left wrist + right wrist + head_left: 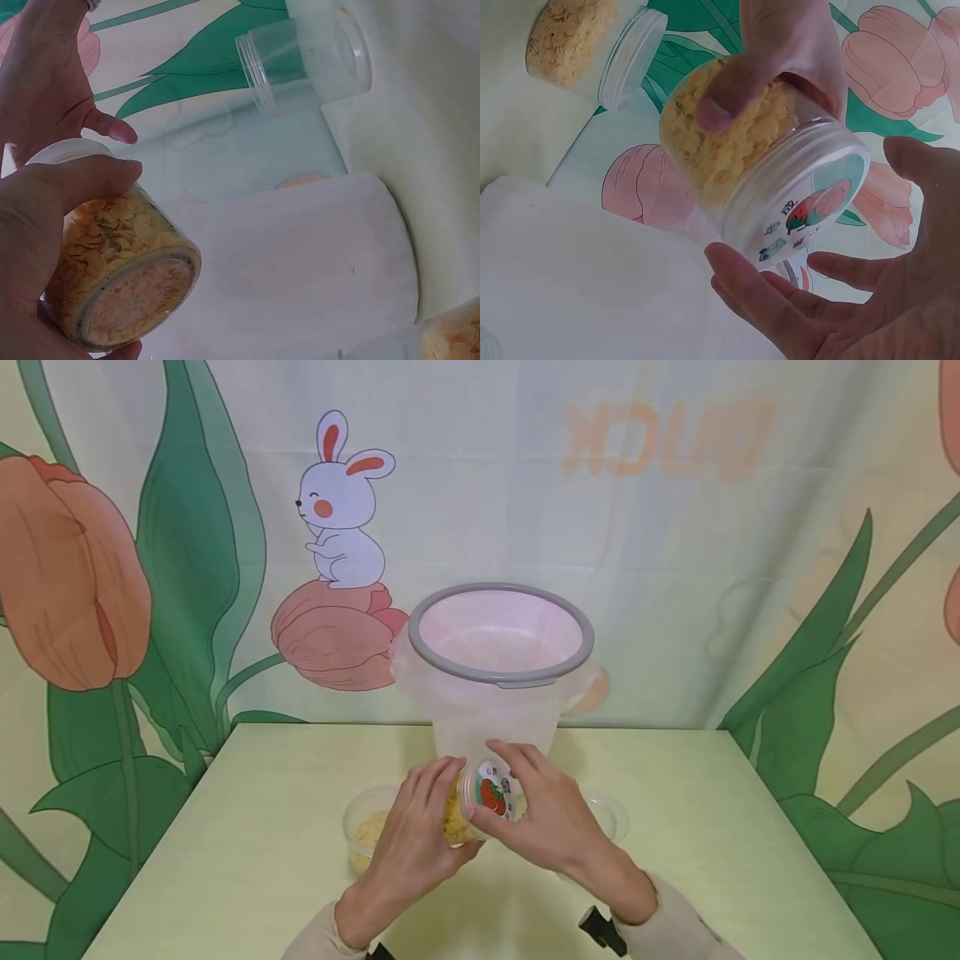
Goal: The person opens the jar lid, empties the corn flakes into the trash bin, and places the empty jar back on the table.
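Above the table, my left hand (423, 827) grips a clear plastic jar (124, 262) of yellow flakes, which is tilted on its side. Its thumb lies along the jar's wall in the right wrist view. A lid (802, 202) with a red fruit picture is on the jar and faces my right hand (551, 822). The fingers (757, 292) of that hand are spread around the lid; one fingertip is at its edge, and other fingers stand apart from it. Whether the fingertip presses on the lid, I cannot tell.
Behind the hands stands a whitish bin (495, 727) with a grey rim and a liner. A clear jar with flakes (367, 835) is at the left on the table (247, 827). Another clear jar (300, 64), without contents, stands at the right. A printed curtain (480, 485) hangs behind.
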Demonstrator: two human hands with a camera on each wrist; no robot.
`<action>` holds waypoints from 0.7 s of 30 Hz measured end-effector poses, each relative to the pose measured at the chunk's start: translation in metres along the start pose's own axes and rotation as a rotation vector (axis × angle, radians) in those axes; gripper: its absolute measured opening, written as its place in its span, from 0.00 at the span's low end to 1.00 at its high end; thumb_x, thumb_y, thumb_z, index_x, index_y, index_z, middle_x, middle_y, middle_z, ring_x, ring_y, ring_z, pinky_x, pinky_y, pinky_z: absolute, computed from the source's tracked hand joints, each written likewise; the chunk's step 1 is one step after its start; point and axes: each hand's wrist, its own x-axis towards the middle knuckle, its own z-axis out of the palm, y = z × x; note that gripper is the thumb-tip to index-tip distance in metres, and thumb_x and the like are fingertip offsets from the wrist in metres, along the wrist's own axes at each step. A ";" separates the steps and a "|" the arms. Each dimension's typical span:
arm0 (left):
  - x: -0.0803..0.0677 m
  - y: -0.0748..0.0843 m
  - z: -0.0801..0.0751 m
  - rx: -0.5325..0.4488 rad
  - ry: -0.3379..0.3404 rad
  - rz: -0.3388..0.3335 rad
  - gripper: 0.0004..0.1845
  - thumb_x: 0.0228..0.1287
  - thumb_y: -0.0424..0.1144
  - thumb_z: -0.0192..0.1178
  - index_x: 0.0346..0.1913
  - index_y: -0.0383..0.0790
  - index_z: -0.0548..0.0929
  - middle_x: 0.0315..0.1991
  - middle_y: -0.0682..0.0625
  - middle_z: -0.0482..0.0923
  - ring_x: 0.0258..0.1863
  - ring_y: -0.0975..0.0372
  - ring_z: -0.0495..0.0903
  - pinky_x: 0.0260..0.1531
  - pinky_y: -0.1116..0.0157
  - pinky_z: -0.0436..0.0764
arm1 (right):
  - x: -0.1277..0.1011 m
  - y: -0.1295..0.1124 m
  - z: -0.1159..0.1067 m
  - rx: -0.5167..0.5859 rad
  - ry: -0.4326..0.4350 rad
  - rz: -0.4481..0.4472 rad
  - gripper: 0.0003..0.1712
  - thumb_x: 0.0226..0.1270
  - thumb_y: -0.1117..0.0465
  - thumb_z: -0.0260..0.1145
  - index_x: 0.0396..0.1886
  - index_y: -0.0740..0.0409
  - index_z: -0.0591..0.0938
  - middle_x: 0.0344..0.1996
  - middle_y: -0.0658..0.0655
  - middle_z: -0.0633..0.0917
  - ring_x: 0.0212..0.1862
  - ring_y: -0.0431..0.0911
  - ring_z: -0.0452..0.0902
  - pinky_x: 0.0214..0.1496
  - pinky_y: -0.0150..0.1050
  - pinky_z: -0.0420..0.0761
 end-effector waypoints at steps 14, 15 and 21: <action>0.000 0.000 0.000 0.020 -0.015 -0.006 0.52 0.32 0.45 0.81 0.65 0.37 0.68 0.60 0.44 0.73 0.57 0.51 0.72 0.59 0.54 0.77 | 0.001 0.003 0.003 0.029 -0.013 -0.140 0.37 0.55 0.44 0.73 0.64 0.47 0.75 0.59 0.48 0.76 0.40 0.39 0.80 0.37 0.30 0.82; 0.000 -0.001 0.000 0.018 -0.014 -0.007 0.52 0.32 0.45 0.81 0.66 0.37 0.68 0.60 0.44 0.73 0.57 0.51 0.72 0.58 0.54 0.77 | 0.001 0.003 0.003 0.028 -0.013 -0.156 0.37 0.55 0.45 0.73 0.64 0.46 0.75 0.59 0.48 0.75 0.42 0.40 0.80 0.39 0.32 0.83; 0.000 -0.002 -0.001 0.007 -0.016 -0.013 0.50 0.35 0.43 0.80 0.66 0.37 0.68 0.60 0.44 0.73 0.58 0.51 0.72 0.59 0.54 0.76 | 0.003 0.003 0.001 -0.013 -0.014 -0.272 0.36 0.53 0.48 0.76 0.63 0.45 0.75 0.62 0.49 0.74 0.49 0.41 0.80 0.48 0.37 0.83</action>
